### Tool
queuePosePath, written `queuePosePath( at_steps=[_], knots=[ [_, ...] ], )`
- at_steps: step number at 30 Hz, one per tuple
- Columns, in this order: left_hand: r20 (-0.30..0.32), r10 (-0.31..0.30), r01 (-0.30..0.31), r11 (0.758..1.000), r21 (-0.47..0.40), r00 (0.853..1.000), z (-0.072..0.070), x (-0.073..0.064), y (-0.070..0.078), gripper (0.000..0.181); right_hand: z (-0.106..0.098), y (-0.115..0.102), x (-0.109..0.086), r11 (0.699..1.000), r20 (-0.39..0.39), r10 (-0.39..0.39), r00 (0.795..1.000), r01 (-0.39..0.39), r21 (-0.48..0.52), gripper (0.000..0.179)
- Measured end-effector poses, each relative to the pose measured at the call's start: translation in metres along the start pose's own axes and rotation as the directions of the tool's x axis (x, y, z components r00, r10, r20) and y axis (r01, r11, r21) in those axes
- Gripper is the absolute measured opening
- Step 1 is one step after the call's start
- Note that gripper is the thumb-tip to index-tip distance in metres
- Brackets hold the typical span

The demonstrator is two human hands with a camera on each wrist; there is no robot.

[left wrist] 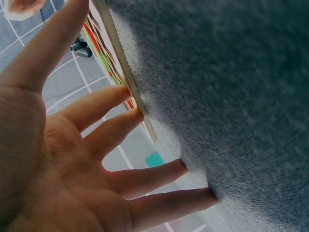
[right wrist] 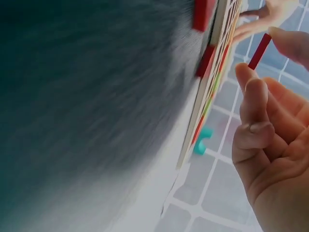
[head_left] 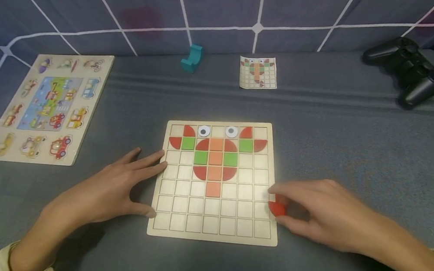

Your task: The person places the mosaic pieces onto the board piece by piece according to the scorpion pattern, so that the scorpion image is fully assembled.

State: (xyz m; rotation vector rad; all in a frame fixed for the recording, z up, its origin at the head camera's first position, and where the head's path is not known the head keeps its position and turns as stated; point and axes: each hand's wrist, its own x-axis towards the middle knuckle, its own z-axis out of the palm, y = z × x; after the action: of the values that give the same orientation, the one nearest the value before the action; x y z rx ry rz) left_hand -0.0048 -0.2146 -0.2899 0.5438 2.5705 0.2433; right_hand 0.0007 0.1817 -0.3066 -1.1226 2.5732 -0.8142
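Observation:
A square wooden grid board point(head_left: 187, 222) lies on the dark cloth. Red quarter-circle pieces, green squares point(head_left: 188, 143), orange squares point(head_left: 212, 189) and two googly-eye discs point(head_left: 204, 131) fill cells in its upper part. My left hand point(head_left: 107, 190) has its fingers spread, with the thumb and two fingertips at the board's left edge. At the right edge my right hand point(head_left: 328, 216) pinches a red puzzle piece point(right wrist: 259, 51) between thumb and finger, raised off the cloth. Two more red pieces point(right wrist: 206, 61) lie beside the board, mostly hidden by that hand in the head view.
Behind the board lies a small pattern card point(head_left: 258, 72) printed with a similar coloured figure. A teal curved block point(head_left: 192, 59) stands to its left. A vehicle puzzle board point(head_left: 79, 139) is at the left, and a black game controller point(head_left: 407, 71) at the back right.

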Motion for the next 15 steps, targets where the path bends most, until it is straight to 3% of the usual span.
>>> queuePosePath(
  at_steps=[10, 15],
  knots=[
    [0.003, 0.003, -0.003, 1.0, -0.006, 1.0, 0.0, -0.001, -0.001, 0.102, 0.024, -0.025, 0.049, 0.982, -0.012, -0.19, 0.982, 0.19, -0.009, 0.017],
    [0.007, 0.003, -0.003, 1.0, -0.013, 1.0, -0.001, -0.003, -0.001, 0.102, 0.036, -0.034, 0.066, 0.974, 0.002, -0.227, 0.974, 0.227, -0.008, 0.018]
  ],
)
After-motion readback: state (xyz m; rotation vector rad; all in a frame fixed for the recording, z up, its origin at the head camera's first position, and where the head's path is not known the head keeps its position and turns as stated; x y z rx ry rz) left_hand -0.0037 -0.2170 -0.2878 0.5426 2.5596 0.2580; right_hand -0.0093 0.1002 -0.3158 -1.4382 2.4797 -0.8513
